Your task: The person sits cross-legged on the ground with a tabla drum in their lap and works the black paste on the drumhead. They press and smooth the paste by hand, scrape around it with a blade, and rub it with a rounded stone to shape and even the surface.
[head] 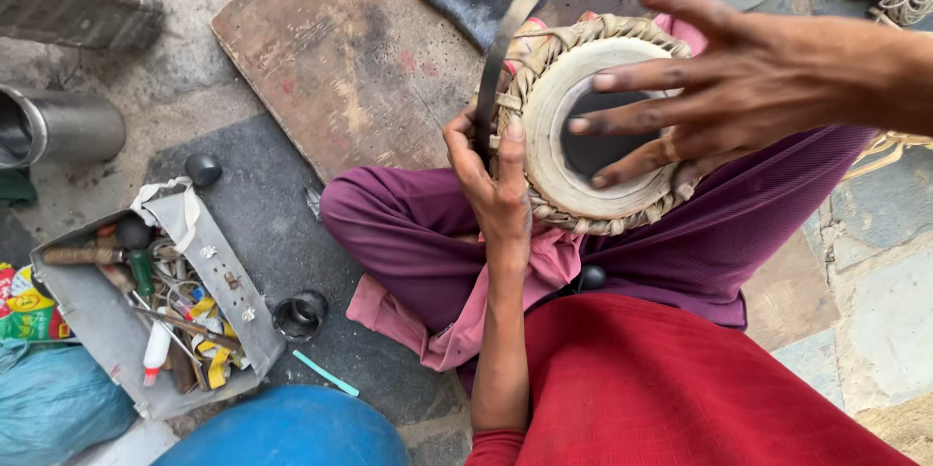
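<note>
On a stone floor strewn with tools, the left hand [496,184] grips a metal strip [515,29] against the tabla [593,126], while the right hand [739,87] rests splayed fingertips on its head, apparently mid-adjustment.

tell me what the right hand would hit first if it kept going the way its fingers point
The right hand has its fingers spread, pointing left over the round laced drum. Going straight on, it would probably meet the curved metal strip that the left hand holds at the drum's edge, though depth is unclear.

Your drum [583,116] shows a cream skin with a black centre; your trousers [408,223] are purple, your shirt [661,388] red.
</note>
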